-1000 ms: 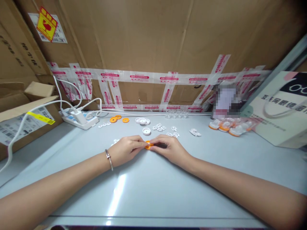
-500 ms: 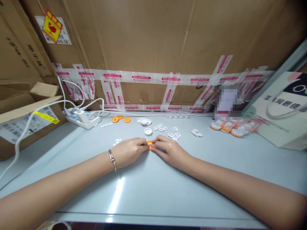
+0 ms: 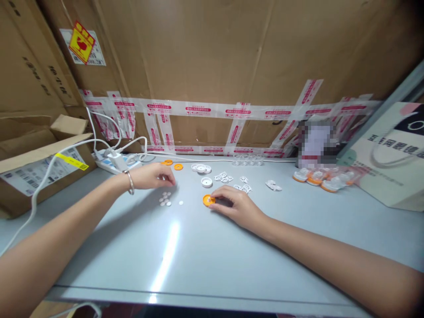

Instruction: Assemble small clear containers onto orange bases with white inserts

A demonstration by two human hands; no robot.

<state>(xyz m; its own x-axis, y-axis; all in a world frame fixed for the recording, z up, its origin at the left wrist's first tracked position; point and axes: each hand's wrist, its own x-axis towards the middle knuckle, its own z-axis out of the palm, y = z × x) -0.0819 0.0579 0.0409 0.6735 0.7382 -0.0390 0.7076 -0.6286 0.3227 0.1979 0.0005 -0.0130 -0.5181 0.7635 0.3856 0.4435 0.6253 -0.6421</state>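
My right hand pinches the right side of an orange round dish-like part with thumb and fingertips. A small white piece sits at the middle of that part. My left hand, with a bracelet on its wrist, is off to the left over the table. Its fingers are bent, a gap shows between thumb and fingers, and nothing is seen in them. Below it lies a group of small white discs, with one single white disc apart to the right.
Orange rings, white round caps, a white cup-like part and white lattice pieces lie farther back. Clear round parts line the rear. Orange-and-clear assemblies stand right. A power strip and carton are left.
My left hand has let go of the orange part and moved left and back, uncovering the small white discs. The right hand stays on the orange part.
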